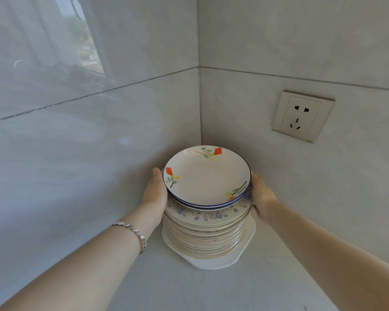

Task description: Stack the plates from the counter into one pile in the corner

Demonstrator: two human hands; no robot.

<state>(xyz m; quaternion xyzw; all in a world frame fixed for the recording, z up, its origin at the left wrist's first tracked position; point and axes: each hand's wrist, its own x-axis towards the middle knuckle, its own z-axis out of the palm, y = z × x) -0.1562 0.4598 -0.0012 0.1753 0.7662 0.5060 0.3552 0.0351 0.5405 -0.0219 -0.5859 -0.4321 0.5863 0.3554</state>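
Observation:
A tall pile of plates (206,234) stands in the corner of the counter on a white angular platter (213,262). On top lie two or three small cream plates with red flowers and dark blue rims (208,178). My left hand (155,191) holds their left edge, thumb up along the rim, fingers hidden beneath. At the right edge my right hand (261,196) holds them the same way. Under them sits a plate with blue flowers (208,215).
Grey tiled walls meet right behind the pile. A beige wall socket (302,115) is on the right wall, above and to the right of the plates. The grey counter (189,288) runs toward me between my forearms. A bracelet is on my left wrist.

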